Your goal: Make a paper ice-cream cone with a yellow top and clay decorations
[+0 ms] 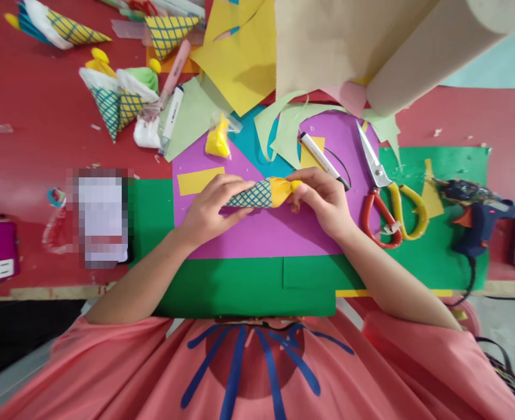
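Note:
A small paper cone [257, 195] with a blue criss-cross pattern lies sideways between my hands, above the purple sheet [249, 236]. Orange-yellow paper fills its wide end, tipped by a yellow ball [295, 186]. My left hand [211, 207] is closed around the cone's narrow end. With thumb and fingers, my right hand [321, 201] pinches the yellow ball at the other end. Just beyond my hands sit a bag of yellow clay-like material [218, 139] and a capped marker [323, 158]. Scissors [384, 192] with red and yellow handles rest to the right.
A glue gun [476, 224] lies on the green sheet [454, 169] at right. Several finished-looking cones [100, 96] are at the back left. A blurred phone [102, 219] is on the left. A large paper roll [428, 58] and yellow paper [240, 64] occupy the back.

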The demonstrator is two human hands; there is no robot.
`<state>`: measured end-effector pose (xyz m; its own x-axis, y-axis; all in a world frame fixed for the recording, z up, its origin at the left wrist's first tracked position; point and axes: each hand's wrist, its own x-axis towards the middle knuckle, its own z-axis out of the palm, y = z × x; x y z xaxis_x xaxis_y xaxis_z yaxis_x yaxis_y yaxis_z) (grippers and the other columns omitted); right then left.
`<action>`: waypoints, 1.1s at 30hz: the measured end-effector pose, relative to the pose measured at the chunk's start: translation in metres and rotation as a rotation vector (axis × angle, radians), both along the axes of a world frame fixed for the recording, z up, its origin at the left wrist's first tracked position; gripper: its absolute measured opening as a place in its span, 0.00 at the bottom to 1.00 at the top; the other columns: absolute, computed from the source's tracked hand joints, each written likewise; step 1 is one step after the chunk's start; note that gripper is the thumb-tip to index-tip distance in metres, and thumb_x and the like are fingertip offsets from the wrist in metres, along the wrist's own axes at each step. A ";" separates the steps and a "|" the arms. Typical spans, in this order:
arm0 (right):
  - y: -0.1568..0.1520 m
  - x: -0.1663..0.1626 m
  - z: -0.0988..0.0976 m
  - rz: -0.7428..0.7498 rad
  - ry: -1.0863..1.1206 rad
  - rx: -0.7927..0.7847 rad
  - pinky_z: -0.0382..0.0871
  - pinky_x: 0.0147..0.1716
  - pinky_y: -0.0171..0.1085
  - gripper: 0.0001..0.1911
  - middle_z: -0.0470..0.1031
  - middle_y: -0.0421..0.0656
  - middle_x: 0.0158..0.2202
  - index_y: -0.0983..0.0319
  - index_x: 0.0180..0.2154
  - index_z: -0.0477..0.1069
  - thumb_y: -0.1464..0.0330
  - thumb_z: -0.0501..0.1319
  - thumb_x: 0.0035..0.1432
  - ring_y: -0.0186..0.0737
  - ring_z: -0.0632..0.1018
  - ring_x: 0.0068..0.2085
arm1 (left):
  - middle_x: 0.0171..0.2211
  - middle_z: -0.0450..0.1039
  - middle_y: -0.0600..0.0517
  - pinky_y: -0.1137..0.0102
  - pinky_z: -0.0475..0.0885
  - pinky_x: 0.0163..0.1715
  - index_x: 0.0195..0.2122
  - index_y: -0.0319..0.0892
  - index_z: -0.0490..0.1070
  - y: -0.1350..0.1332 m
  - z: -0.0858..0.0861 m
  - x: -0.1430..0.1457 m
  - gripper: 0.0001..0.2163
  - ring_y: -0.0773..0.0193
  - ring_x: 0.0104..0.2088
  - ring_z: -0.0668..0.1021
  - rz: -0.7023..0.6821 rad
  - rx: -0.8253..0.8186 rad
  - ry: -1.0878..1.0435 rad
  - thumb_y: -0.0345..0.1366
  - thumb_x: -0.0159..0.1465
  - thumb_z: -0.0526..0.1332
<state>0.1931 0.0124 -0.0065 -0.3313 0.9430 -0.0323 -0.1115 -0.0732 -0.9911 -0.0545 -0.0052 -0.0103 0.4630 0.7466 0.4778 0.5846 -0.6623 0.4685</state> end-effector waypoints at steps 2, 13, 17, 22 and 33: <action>0.000 -0.001 -0.002 -0.017 -0.021 0.004 0.74 0.23 0.33 0.15 0.76 0.36 0.28 0.57 0.39 0.74 0.55 0.67 0.58 0.29 0.74 0.22 | 0.47 0.76 0.49 0.65 0.76 0.52 0.57 0.44 0.67 0.000 -0.001 0.000 0.21 0.62 0.49 0.79 -0.001 0.007 0.003 0.36 0.63 0.67; 0.002 0.006 -0.007 0.029 0.001 0.124 0.80 0.32 0.32 0.16 0.80 0.40 0.44 0.59 0.47 0.76 0.63 0.70 0.57 0.29 0.80 0.31 | 0.46 0.78 0.51 0.65 0.77 0.50 0.54 0.45 0.69 0.000 0.004 0.000 0.18 0.62 0.47 0.80 0.018 -0.073 -0.064 0.39 0.64 0.66; 0.001 0.007 -0.010 0.007 -0.039 0.143 0.79 0.30 0.31 0.14 0.81 0.42 0.44 0.60 0.45 0.77 0.64 0.70 0.57 0.29 0.80 0.31 | 0.45 0.79 0.50 0.65 0.77 0.49 0.53 0.44 0.70 0.000 0.005 0.001 0.17 0.62 0.46 0.80 0.023 -0.108 -0.078 0.40 0.64 0.65; 0.002 0.008 -0.005 0.021 0.018 0.127 0.81 0.33 0.34 0.27 0.79 0.38 0.38 0.55 0.55 0.72 0.60 0.71 0.55 0.31 0.81 0.31 | 0.44 0.79 0.49 0.62 0.77 0.50 0.51 0.44 0.72 -0.001 0.003 -0.001 0.17 0.60 0.45 0.79 0.111 -0.149 -0.028 0.47 0.65 0.62; 0.002 0.003 -0.002 -0.106 0.007 0.113 0.76 0.26 0.30 0.12 0.78 0.36 0.29 0.57 0.42 0.79 0.64 0.71 0.55 0.27 0.77 0.25 | 0.45 0.79 0.50 0.63 0.75 0.52 0.52 0.44 0.71 0.000 0.003 -0.001 0.17 0.61 0.46 0.79 0.079 -0.114 -0.067 0.43 0.64 0.64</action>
<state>0.1966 0.0145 -0.0081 -0.2300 0.9701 0.0779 -0.1201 0.0512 -0.9914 -0.0557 -0.0051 -0.0073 0.3707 0.8305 0.4157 0.5978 -0.5559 0.5776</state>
